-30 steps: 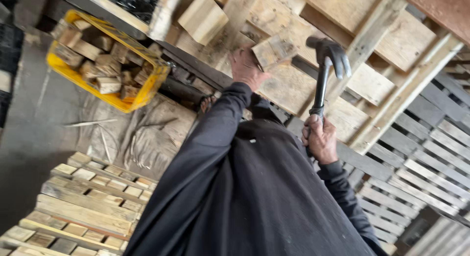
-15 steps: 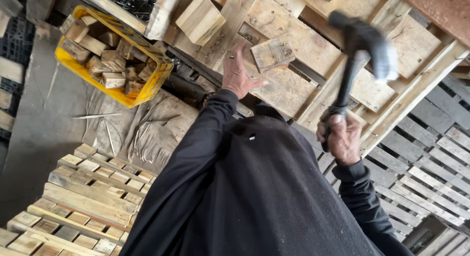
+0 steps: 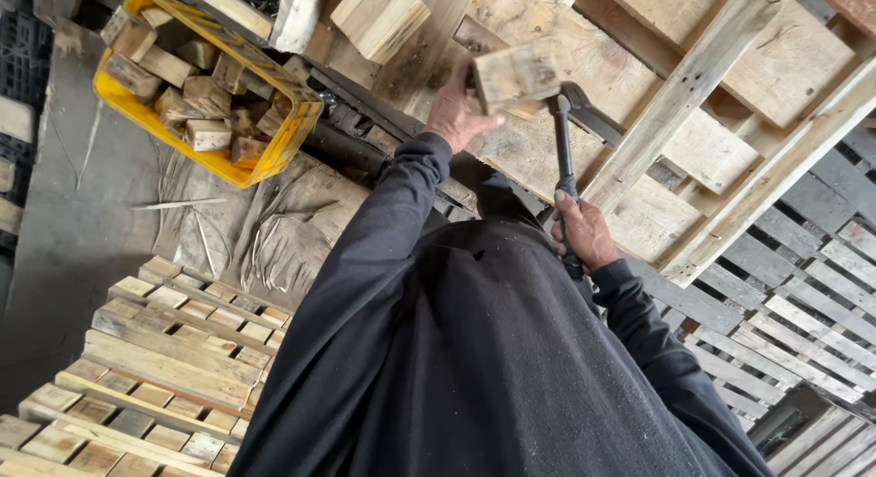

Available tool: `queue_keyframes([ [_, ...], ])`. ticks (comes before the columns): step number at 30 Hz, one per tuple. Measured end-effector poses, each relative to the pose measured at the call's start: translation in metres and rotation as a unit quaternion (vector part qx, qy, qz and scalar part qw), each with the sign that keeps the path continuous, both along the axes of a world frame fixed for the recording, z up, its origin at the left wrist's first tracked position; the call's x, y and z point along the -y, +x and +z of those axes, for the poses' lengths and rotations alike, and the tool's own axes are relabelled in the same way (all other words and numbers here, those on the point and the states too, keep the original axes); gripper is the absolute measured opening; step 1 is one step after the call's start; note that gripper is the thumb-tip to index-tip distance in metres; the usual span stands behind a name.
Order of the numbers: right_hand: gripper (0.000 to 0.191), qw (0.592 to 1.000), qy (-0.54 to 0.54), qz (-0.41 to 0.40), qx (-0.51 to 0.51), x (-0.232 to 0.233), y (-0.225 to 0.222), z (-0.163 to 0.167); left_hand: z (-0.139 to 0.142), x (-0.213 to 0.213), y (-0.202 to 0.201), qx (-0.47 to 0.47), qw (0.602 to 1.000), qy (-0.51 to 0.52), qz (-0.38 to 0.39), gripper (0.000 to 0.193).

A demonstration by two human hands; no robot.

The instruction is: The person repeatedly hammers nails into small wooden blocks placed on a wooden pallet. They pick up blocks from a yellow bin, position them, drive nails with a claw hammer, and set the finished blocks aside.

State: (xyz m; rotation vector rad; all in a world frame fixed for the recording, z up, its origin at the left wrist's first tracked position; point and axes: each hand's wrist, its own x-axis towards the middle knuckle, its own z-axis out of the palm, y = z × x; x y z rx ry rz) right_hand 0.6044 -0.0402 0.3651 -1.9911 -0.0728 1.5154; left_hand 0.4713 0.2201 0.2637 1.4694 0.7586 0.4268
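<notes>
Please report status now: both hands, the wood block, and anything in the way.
Left hand holds wood block over the pallet. Right hand grips hammer, head at the block. Yellow crate of blocks off to the side, nothing blocking.

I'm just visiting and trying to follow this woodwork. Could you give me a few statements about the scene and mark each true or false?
1. The left hand holds a wooden block. True.
2. The right hand grips a saw. False: it grips a hammer.
3. The yellow crate holds wooden blocks. True.
4. The crate sits to the right of the hammer. False: it is at the upper left.
5. The sleeves are black. True.
</notes>
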Motion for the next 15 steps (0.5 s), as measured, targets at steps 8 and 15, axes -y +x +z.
queue_keyframes([
  [8, 0.049, 0.998, 0.056, 0.026, -0.006, -0.007, -0.044, -0.011, 0.014, -0.004, -0.07, 0.026, 0.996, -0.039, 0.078, 0.107],
  [15, 0.029, 0.978, 0.203, -0.025, 0.037, -0.009, -0.038, 0.055, 0.015, -0.01, -0.071, -0.042, 0.97, 0.237, 0.041, 0.123],
])
